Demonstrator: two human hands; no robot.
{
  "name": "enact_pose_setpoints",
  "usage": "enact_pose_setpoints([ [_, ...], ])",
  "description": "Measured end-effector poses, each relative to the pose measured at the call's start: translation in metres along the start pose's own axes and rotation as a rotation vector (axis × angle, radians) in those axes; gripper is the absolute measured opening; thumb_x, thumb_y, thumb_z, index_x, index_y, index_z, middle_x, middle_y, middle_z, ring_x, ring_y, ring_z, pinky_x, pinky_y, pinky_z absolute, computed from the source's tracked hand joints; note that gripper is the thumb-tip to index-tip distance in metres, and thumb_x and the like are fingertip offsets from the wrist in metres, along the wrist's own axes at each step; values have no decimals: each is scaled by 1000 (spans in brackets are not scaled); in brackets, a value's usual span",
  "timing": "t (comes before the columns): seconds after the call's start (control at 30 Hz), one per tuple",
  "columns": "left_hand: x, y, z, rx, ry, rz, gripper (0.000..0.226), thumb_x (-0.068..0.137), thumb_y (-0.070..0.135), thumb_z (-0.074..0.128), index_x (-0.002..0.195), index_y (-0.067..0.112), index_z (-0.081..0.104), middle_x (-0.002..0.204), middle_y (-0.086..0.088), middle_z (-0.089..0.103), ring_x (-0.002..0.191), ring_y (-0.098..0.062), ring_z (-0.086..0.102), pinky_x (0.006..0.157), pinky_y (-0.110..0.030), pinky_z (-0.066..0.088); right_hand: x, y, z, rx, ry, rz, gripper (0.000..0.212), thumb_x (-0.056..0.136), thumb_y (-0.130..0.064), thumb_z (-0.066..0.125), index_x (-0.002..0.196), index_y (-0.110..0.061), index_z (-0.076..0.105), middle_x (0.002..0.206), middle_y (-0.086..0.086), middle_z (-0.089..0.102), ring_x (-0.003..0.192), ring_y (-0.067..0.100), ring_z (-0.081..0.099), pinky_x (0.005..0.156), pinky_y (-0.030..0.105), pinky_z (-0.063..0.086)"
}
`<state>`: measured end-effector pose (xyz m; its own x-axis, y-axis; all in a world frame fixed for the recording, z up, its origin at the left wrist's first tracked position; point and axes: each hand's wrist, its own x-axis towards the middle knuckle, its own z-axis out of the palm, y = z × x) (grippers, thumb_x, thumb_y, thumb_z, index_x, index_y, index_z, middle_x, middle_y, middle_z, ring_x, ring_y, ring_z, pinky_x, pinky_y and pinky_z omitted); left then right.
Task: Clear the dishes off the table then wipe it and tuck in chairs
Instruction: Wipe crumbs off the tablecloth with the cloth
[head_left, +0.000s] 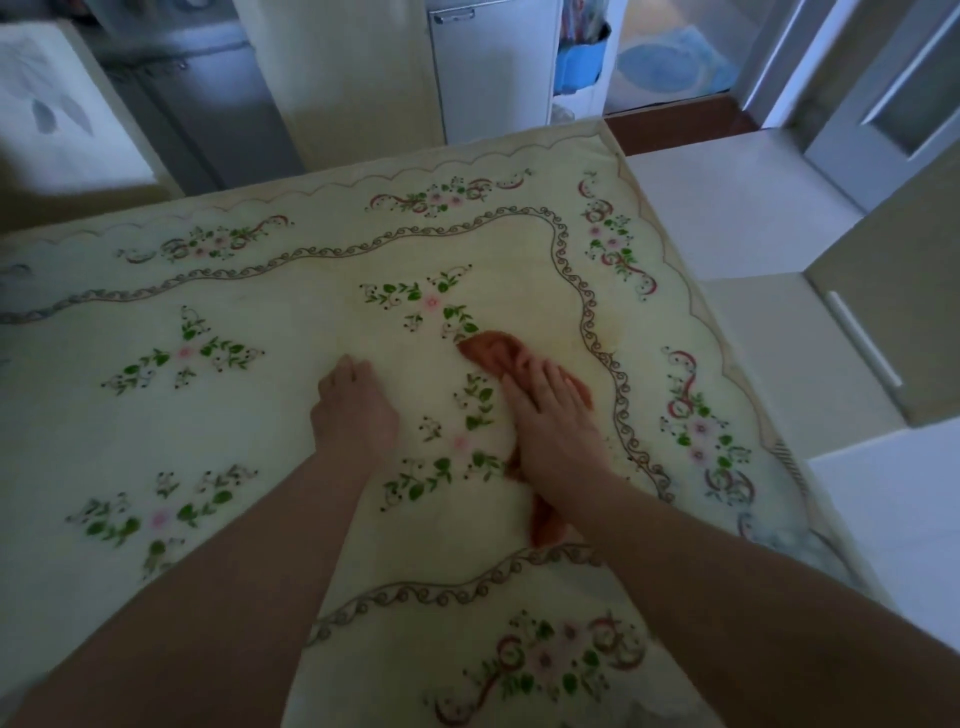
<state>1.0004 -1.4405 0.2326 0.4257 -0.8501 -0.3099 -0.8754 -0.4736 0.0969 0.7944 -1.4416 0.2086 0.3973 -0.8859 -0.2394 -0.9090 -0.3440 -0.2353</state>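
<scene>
Right hand (550, 415) flat on orange cloth (498, 353), fingers spread and pressing it to floral-covered desk (260, 291), left hand (353, 408) beside, fingers curled, holding nothing

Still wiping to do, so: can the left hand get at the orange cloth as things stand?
Probably yes. The left hand rests empty on the floral tablecloth beside the orange cloth, bare tablecloth between; only the right hand pressing on it interferes.

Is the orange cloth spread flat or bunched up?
Bunched. The orange cloth shows creased folds ahead of the right hand pressing it.
</scene>
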Motion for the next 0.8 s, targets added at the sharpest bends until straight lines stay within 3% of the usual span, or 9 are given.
enact_pose_setpoints([
  [0.2, -61, 51, 18, -47, -76, 10, 57, 98, 25, 43, 149, 10, 23, 160, -10, 9, 145, -30, 12, 114, -45, 23, -49, 82, -15, -36, -6, -4, 83, 91, -35, 52, 153, -19, 0, 160, 5, -13, 148, 23, -7, 120, 38, -3],
  [0.27, -80, 66, 21, -63, -96, 4, 49, 99, 19, 39, 146, 10, 29, 160, -10, 9, 145, -30, 13, 114, -46, 24, -60, 96, -18, -52, 9, -34, 72, 95, -38, 45, 153, -19, 7, 161, 5, -7, 149, 24, 0, 121, 41, 5],
  [0.37, -109, 87, 24, -126, -120, 20, 48, 99, 15, 36, 147, 13, 31, 160, -8, 9, 146, -28, 11, 116, -43, 20, -75, 107, -26, 11, -29, -30, 61, 97, -47, 31, 152, -20, 20, 161, 8, 5, 148, 23, 7, 120, 37, 3],
  [0.5, -145, 106, 22, -190, -95, 46, 47, 98, 13, 40, 145, 15, 36, 160, -7, 12, 145, -27, 15, 116, -38, 22, -106, 128, -34, -41, -214, -110, 94, 82, -67, 50, 153, -19, 10, 160, 9, -8, 148, 24, -3, 121, 36, 0],
  [0.63, -171, 115, 17, -243, -84, 26, 45, 99, 12, 37, 144, 16, 38, 160, -7, 11, 146, -25, 15, 115, -36, 19, -135, 141, -48, -67, -370, -124, 118, 63, -68, 71, 153, -22, 10, 161, 3, -5, 147, 25, 4, 119, 37, 13],
  [0.7, -185, 117, 19, -242, -64, 27, 43, 99, 14, 38, 142, 15, 40, 159, -6, 16, 145, -23, 19, 114, -35, 22, -147, 144, -52, -101, -350, -138, 105, 63, -60, 76, 149, -23, 28, 155, 4, 21, 140, 26, 25, 113, 37, 29],
  [0.8, -203, 117, 20, -242, -69, 13, 42, 99, 16, 41, 140, 14, 42, 157, -6, 20, 142, -22, 25, 113, -33, 25, -167, 137, -51, -170, -248, -221, 52, 81, -45, 66, 126, -21, 56, 123, 4, 57, 112, 24, 55, 94, 36, 48],
])
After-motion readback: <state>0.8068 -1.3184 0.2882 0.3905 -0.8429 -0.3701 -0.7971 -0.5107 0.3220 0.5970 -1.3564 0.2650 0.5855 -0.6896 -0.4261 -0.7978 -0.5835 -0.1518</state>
